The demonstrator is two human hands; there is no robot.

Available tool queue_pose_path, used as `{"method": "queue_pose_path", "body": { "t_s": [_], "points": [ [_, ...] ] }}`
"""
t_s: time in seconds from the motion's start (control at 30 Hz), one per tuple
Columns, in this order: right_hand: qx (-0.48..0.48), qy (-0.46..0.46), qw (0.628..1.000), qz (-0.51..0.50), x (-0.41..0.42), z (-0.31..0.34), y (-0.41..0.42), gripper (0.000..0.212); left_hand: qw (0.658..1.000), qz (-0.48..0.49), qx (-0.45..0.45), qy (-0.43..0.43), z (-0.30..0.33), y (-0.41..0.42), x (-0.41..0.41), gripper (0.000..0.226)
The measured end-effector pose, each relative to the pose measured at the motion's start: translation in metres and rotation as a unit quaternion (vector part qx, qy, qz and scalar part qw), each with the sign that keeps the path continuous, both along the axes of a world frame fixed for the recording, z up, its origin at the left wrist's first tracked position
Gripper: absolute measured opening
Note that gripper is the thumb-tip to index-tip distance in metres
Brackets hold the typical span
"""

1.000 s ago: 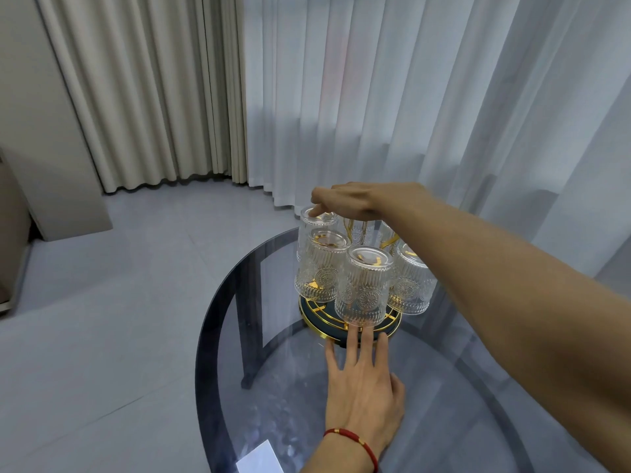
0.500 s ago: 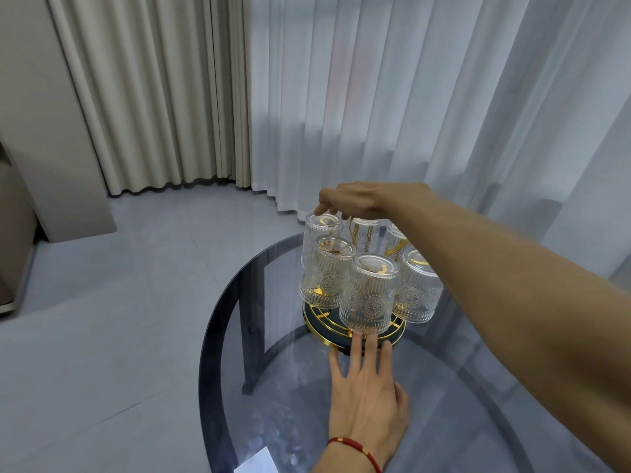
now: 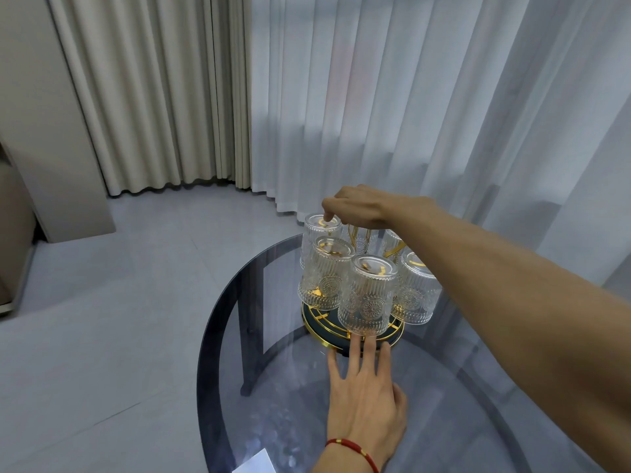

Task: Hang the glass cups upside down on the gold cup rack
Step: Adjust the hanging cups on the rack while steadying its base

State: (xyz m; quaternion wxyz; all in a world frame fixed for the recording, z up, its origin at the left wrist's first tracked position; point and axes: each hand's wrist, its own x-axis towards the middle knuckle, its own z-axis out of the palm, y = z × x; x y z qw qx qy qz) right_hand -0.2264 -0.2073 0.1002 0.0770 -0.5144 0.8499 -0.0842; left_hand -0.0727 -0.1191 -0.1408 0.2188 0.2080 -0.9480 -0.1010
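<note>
head view, down over table [image 3: 239,336]

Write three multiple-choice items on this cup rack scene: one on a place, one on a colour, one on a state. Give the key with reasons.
1. Where does the left hand rest?
A. flat on the glass table, fingertips at the rack's base
B. on the curtain
C. on top of a cup

2. What colour is the wrist bracelet?
A. blue
B. red
C. green

3. How do the glass cups sit on the gold cup rack?
A. on their sides
B. mouths up
C. upside down

Key: 1 A, palm lies on the tabletop; 2 B, red cord shows; 3 C, the bases face up, right hand touching one.
</note>
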Motion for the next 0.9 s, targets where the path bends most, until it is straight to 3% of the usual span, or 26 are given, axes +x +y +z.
{"method": "queue_pose_path", "body": {
  "t_s": [0.2,0.33,0.47,0.57,0.67,0.73,0.9],
  "points": [
    [-0.018,0.028,0.999,-0.009,0.002,0.001,0.008,0.061,1.000,-0.004,0.007,0.013,0.001,0.000,0.001,0.056],
    [-0.166,0.110,0.980,0.007,0.007,0.003,0.033,0.033,1.000,-0.013,0.025,0.004,0.003,0.001,0.004,0.059],
    [-0.303,0.136,0.943,0.020,0.036,-0.011,0.068,0.022,0.999,-0.021,0.023,-0.006,0.004,0.002,0.006,0.057],
    [-0.274,0.170,0.946,0.031,0.062,-0.031,0.086,0.023,1.000,-0.017,0.016,-0.013,0.004,0.003,0.005,0.058],
    [-0.127,0.194,0.972,-0.047,0.076,-0.047,0.085,0.051,0.999,-0.021,0.029,-0.041,0.005,0.002,0.003,0.062],
    [-0.078,0.179,0.976,-0.095,0.079,-0.052,0.078,0.071,0.998,-0.024,0.031,-0.051,0.007,0.001,0.005,0.062],
    [-0.144,0.092,0.975,-0.141,0.076,-0.057,0.063,0.078,0.998,-0.023,0.034,-0.038,0.007,0.001,0.007,0.062]
  ]
}}
